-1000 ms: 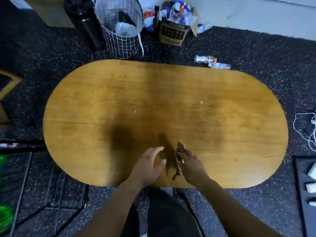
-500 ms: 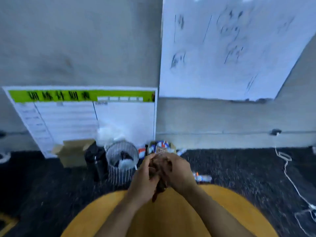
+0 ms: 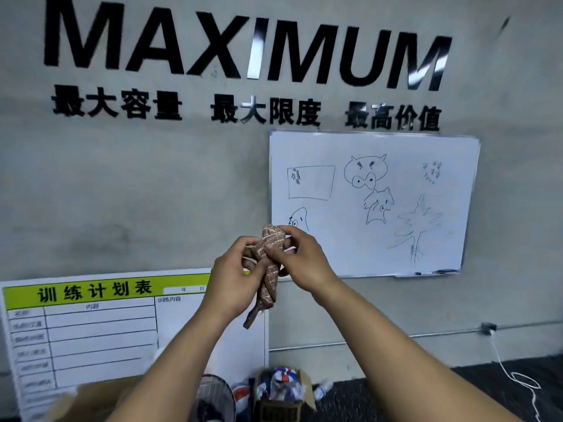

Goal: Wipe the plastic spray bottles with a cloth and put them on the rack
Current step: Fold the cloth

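A brown patterned cloth (image 3: 269, 269), bunched into a narrow roll, hangs upright between both hands at chest height in front of the wall. My left hand (image 3: 231, 284) grips its middle from the left. Fingers of my right hand (image 3: 304, 260) pinch its top end from the right. A loose tail of the cloth dangles below my hands. No spray bottle and no rack are in view.
A whiteboard (image 3: 426, 166) with drawings hangs on the grey wall. A green-headed chart board (image 3: 91, 330) leans at lower left. On the floor below stand a wire basket (image 3: 217, 400), a cardboard box (image 3: 283, 394) of rubbish and a white cable (image 3: 518, 376).
The view has swung up from the wooden table to the wall. Both hands rose together, and my left hand, free a second ago, now grips the cloth too.
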{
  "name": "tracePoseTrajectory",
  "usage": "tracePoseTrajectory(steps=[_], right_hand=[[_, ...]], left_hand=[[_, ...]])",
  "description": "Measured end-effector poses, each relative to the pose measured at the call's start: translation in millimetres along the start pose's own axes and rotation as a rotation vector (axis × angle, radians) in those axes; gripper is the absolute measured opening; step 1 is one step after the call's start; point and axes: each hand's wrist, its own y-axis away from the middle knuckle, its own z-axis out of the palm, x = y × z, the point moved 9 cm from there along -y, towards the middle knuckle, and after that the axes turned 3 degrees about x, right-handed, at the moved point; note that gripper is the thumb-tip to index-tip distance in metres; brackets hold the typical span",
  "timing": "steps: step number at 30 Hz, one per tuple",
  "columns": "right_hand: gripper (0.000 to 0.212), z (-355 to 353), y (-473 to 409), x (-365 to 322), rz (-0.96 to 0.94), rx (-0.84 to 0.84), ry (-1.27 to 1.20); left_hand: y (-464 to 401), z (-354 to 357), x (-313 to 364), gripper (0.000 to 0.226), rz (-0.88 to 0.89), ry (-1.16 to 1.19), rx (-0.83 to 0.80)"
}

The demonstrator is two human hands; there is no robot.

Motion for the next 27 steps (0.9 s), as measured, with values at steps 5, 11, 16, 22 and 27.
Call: tracePoseTrajectory(steps=[5,11,16,22,27], right_hand=[[0.021,0,-7,-14,0.035,-0.044,-0.158],[0.012,-5,-15,-22,0.071,-0.017,-0.277],[0.023,-1,-18,-32,0.032,-0.020,-0.235],[0.010,8,-20,-43,0.006,-0.071,-0.279],[0.009,12,-19,-50,0.034,-0.133,-0.333]], left_hand=[[-17,-12,8,0.018,0.006,0.082,0.005],[-21,-2,9,0.026,0.009,0.164,-0.178],[-30,-8,18,0.016,0.048,0.135,-0.099],[-32,-10,19,0.010,0.055,0.170,-0.126],[-31,-24,26,0.041,0.010,0.280,-0.162]])
